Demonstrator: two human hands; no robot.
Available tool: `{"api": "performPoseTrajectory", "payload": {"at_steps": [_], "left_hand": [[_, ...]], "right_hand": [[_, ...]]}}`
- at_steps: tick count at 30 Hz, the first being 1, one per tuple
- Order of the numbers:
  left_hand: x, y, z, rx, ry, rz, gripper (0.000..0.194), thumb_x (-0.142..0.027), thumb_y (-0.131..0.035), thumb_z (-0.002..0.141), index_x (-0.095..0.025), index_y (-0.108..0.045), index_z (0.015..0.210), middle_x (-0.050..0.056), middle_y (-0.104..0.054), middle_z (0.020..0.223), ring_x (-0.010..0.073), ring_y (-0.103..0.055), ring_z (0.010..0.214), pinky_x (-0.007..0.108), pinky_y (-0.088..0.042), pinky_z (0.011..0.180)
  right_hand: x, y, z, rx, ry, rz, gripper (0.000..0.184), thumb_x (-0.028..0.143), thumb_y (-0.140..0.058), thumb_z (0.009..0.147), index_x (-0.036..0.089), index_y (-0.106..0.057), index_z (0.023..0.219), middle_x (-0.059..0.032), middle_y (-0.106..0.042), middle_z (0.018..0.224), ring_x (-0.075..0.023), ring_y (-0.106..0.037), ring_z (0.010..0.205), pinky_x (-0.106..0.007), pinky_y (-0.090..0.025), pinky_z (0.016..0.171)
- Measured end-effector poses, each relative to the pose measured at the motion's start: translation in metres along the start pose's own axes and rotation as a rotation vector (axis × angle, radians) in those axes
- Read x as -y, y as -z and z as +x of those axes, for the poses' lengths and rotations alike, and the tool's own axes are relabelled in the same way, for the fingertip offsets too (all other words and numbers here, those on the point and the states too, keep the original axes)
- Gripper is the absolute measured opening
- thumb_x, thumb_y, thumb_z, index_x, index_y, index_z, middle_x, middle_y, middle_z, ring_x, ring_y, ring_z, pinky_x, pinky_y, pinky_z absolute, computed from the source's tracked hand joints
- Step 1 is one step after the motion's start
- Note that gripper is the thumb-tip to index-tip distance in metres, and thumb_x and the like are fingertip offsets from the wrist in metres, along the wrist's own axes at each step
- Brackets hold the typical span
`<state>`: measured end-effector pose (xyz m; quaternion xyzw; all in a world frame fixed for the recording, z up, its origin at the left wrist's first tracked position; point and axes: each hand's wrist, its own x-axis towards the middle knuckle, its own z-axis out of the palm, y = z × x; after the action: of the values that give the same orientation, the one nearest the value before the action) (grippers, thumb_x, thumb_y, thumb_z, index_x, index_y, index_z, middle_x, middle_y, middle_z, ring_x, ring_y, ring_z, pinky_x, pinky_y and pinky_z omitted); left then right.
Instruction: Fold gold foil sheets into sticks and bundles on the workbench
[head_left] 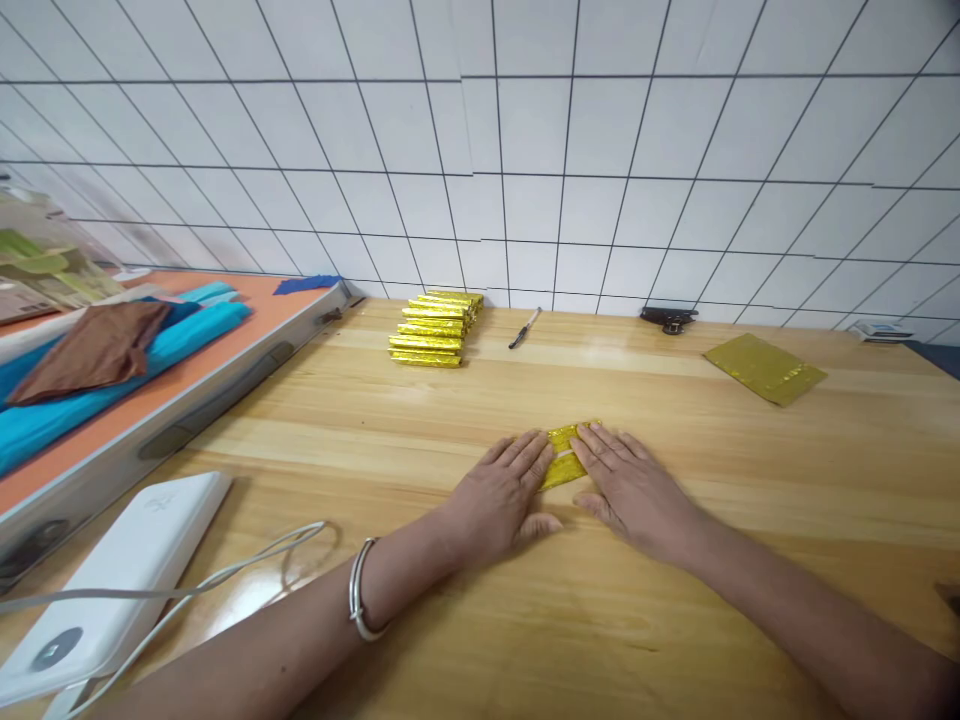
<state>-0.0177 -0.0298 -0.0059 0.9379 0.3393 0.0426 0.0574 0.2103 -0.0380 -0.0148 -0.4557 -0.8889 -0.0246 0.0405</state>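
A piece of gold foil paper [566,455] lies folded on the wooden table [675,620], mostly covered by my two hands. My left hand [499,495] rests flat on its left part, fingers stretched out. My right hand [634,490] lies flat on its right part, fingers also extended. Both hands press down on the paper side by side, fingertips almost meeting. A silver bangle [360,605] sits on my left wrist.
A stack of folded gold pieces [433,328] stands at the back. A flat gold sheet [765,368] lies at the back right, a pen [523,328] and a black clip [669,318] by the tiled wall. A white power bank [112,590] with cable lies front left, beside an orange table holding teal cloth [90,390].
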Motion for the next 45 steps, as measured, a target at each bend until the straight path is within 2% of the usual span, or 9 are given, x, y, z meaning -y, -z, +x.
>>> {"api": "performPoseTrajectory", "payload": {"at_steps": [4,8,17,20,27,33,35,41,45], "left_hand": [[0.021,0.004,-0.005,0.009,-0.005,0.014,0.062,-0.051,-0.021,0.092,-0.015,-0.018,0.142,0.013,-0.016,0.148,0.0245,-0.012,0.137,0.044,-0.014,0.109],[0.027,0.005,-0.006,0.0,-0.007,0.019,0.059,-0.049,-0.023,0.092,-0.018,-0.02,0.142,0.011,-0.02,0.148,0.023,-0.016,0.137,0.042,-0.017,0.109],[-0.001,0.011,-0.016,0.04,0.083,0.026,0.062,-0.054,-0.028,0.089,-0.017,-0.029,0.139,0.011,-0.031,0.143,0.0287,-0.025,0.131,0.043,-0.027,0.103],[-0.011,0.016,-0.023,0.06,0.042,-0.01,0.061,-0.053,-0.031,0.089,-0.016,-0.032,0.137,0.011,-0.036,0.14,0.0289,-0.031,0.127,0.042,-0.029,0.103],[-0.028,0.025,-0.026,0.093,-0.098,-0.134,0.052,-0.046,-0.04,0.088,-0.017,-0.039,0.132,0.009,-0.05,0.124,0.0258,-0.044,0.11,0.04,-0.039,0.095],[-0.015,0.008,-0.01,-0.043,-0.278,-0.14,0.037,-0.038,-0.04,0.09,-0.013,-0.05,0.115,0.011,-0.038,0.138,0.0274,-0.024,0.132,0.042,-0.023,0.11],[-0.011,0.002,-0.007,-0.058,-0.286,-0.164,0.04,-0.04,-0.04,0.09,-0.009,-0.05,0.113,0.014,-0.039,0.137,0.0265,-0.025,0.133,0.041,-0.02,0.112],[-0.009,0.0,-0.006,-0.016,-0.28,-0.222,0.061,-0.048,-0.037,0.089,-0.008,-0.029,0.136,0.015,-0.037,0.139,0.0247,-0.029,0.132,0.039,-0.02,0.112],[-0.007,0.003,-0.008,0.051,-0.291,-0.197,0.062,-0.052,-0.031,0.09,-0.013,-0.031,0.137,0.012,-0.027,0.145,0.0255,-0.017,0.136,0.041,-0.014,0.113]], "right_hand": [[-0.007,0.001,-0.009,0.022,-0.019,0.006,0.063,0.048,-0.029,0.091,0.009,-0.025,0.141,-0.0151,-0.026,0.145,-0.0253,-0.017,0.136,-0.048,-0.022,0.107],[-0.011,0.0,-0.009,0.007,-0.008,0.035,0.06,0.047,-0.029,0.092,0.011,-0.026,0.141,-0.0136,-0.027,0.145,-0.0239,-0.018,0.135,-0.046,-0.023,0.107],[-0.04,0.004,0.022,-0.056,-0.031,0.132,0.043,0.038,-0.031,0.093,0.02,-0.05,0.128,-0.0069,-0.046,0.136,-0.0223,-0.034,0.129,-0.046,-0.028,0.104],[-0.047,0.0,0.037,-0.089,-0.032,0.192,0.04,0.035,-0.036,0.092,0.019,-0.055,0.122,-0.0081,-0.049,0.133,-0.0233,-0.038,0.126,-0.045,-0.032,0.102],[-0.056,-0.014,0.06,-0.126,0.066,0.306,0.041,0.028,-0.039,0.09,0.015,-0.05,0.127,-0.0102,-0.041,0.139,-0.0219,-0.037,0.127,-0.04,-0.031,0.105],[-0.058,-0.022,0.064,-0.14,0.079,0.305,0.041,0.03,-0.043,0.089,0.02,-0.05,0.127,-0.0086,-0.042,0.139,-0.0242,-0.036,0.128,-0.045,-0.032,0.104],[-0.059,-0.024,0.064,-0.149,0.084,0.324,0.041,0.031,-0.044,0.088,0.021,-0.051,0.127,-0.0083,-0.043,0.138,-0.0247,-0.037,0.128,-0.045,-0.032,0.104],[-0.059,-0.024,0.063,-0.164,0.083,0.341,0.04,0.032,-0.044,0.089,0.023,-0.05,0.127,-0.0077,-0.043,0.138,-0.0243,-0.037,0.127,-0.046,-0.033,0.104],[-0.058,-0.024,0.063,-0.165,0.078,0.326,0.04,0.032,-0.043,0.089,0.022,-0.05,0.127,-0.0075,-0.044,0.137,-0.0232,-0.038,0.127,-0.044,-0.033,0.104]]}}
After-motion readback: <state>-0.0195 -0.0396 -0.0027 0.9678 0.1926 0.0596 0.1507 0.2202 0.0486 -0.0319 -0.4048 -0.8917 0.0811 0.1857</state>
